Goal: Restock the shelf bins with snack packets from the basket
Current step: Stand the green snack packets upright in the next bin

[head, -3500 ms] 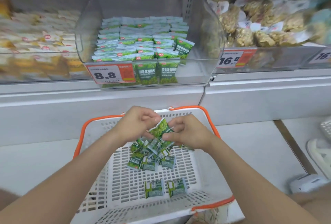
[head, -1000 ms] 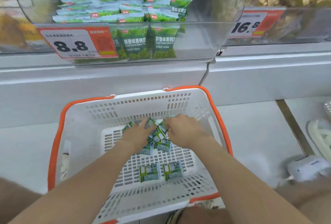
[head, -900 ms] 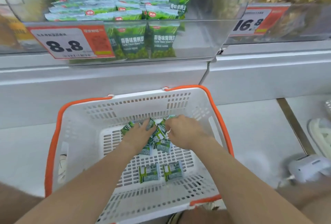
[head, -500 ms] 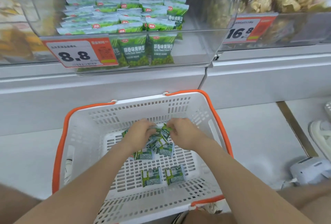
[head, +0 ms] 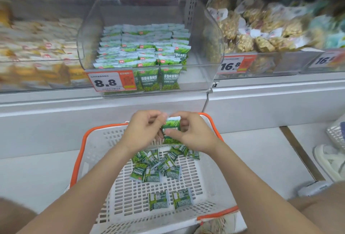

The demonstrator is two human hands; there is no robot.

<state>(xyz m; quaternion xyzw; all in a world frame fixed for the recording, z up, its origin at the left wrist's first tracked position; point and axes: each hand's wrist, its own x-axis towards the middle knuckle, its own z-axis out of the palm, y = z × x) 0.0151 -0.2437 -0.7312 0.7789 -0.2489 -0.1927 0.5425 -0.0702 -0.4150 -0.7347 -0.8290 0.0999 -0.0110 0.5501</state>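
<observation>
A green snack packet (head: 170, 131) is held upright above the far end of the basket (head: 82, 151), pinched between both hands: the left hand (head: 144, 131) grips its left edge with fingers curled, the right hand (head: 192, 133) clamps its right side with the thumb across the face. More loose packets (head: 155, 166) lie heaped on the basket floor, two apart nearer the person. Straight ahead, the clear shelf bin (head: 209, 46) above the 8.8 price tag (head: 110, 82) holds tidy rows of the same packets. To do this well, I judge the packet should travel face-forward and upright, then slot into the front row's open right side without toppling its neighbours.
</observation>
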